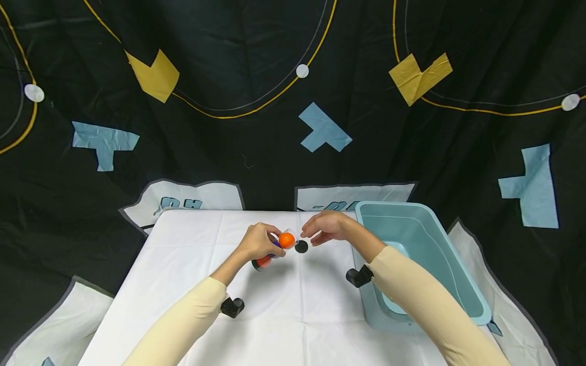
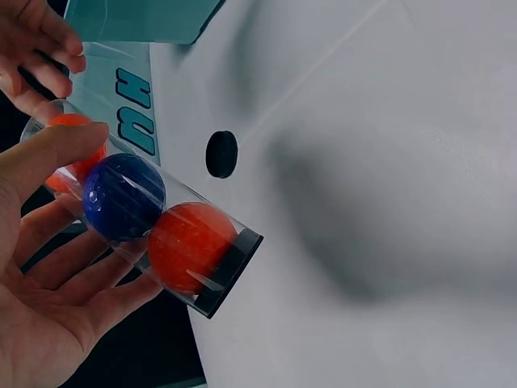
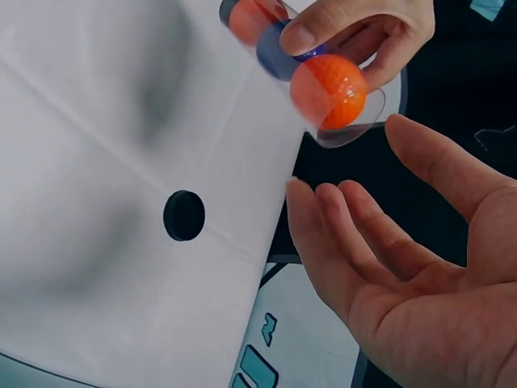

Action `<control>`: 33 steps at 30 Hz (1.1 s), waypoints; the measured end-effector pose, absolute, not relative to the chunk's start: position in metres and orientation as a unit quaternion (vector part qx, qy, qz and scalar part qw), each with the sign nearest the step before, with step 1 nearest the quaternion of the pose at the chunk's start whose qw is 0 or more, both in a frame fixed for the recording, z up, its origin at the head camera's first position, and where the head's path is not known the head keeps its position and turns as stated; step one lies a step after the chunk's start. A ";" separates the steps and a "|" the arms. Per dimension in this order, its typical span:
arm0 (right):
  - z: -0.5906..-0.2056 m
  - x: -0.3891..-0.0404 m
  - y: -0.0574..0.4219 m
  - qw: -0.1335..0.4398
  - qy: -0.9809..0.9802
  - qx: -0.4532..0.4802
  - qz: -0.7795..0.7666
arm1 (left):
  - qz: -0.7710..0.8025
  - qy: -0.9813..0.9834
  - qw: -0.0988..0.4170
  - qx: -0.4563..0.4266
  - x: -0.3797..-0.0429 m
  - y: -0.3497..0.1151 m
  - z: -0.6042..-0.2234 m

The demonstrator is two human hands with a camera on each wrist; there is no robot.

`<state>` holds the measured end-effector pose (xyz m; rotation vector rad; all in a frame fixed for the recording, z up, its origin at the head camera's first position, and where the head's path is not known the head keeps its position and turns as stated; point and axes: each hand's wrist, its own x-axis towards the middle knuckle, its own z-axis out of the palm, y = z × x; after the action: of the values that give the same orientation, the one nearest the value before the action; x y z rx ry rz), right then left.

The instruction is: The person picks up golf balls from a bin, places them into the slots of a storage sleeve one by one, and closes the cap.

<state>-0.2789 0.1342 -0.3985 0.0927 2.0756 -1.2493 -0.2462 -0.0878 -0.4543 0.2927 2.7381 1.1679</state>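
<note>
My left hand [image 1: 261,241] grips a clear plastic tube [image 2: 182,182] round its middle, thumb on one side and fingers on the other. Inside it sit an orange ball [image 3: 329,90] by the uncapped end, a blue ball [image 2: 124,197] in the middle and a red-orange ball [image 2: 192,246] against the black end cap [image 2: 229,275]. The tube tilts with its uncapped end towards my right hand [image 1: 327,227]. That hand holds nothing; its fingers are spread and slightly bent just beyond the tube's mouth. A loose black cap [image 3: 184,216] lies on the white tabletop beneath.
A light blue plastic bin [image 1: 366,315] stands at the right of the white-covered table [image 1: 274,330], under my right forearm. Behind the table hangs a black cloth [image 1: 206,147] with blue and yellow tape pieces.
</note>
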 end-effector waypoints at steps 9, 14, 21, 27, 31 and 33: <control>-0.419 -0.276 0.136 0.258 0.833 0.057 -0.486 | 0.396 0.911 0.074 0.085 -0.245 -0.101 -0.462; -0.434 -0.271 0.131 0.188 0.867 0.057 -0.457 | 0.404 0.908 0.074 0.082 -0.243 -0.108 -0.466; -0.460 -0.273 0.122 0.104 0.906 0.073 -0.403 | 0.401 0.910 0.074 0.078 -0.243 -0.113 -0.469; -0.489 -0.278 0.115 0.047 0.912 0.088 -0.398 | 0.397 0.912 0.073 0.069 -0.244 -0.118 -0.471; -0.509 -0.277 0.109 0.041 0.905 0.091 -0.413 | 0.396 0.913 0.075 0.065 -0.244 -0.121 -0.471; -0.517 -0.275 0.107 0.037 0.905 0.093 -0.415 | 0.398 0.912 0.077 0.066 -0.244 -0.122 -0.472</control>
<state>-0.2745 0.1072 -0.5174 0.2861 2.7772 -1.2729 -0.2441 -0.1220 -0.4717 0.1973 2.7328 1.1915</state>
